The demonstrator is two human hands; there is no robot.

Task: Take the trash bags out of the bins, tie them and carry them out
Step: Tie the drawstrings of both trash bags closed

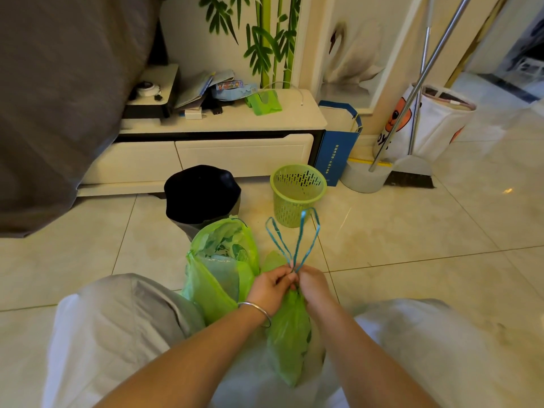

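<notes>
Left hand (272, 287) and right hand (312, 285) each in closed grip on blue drawstrings (294, 240), cinching green bag (290, 334) neck for knot

Left hand (272, 285): closed on the neck of the small green bag (290, 340), bangle on wrist.
Right hand (313, 285): pinching the blue drawstring loops (294, 240), which stand up above both hands.
Second green bag (222, 266): on the floor (412, 231), left of the hands, mouth open.
Green basket bin (297, 194): far, unlined.
Dark bin (201, 195): left of basket, black liner fitted.
</notes>
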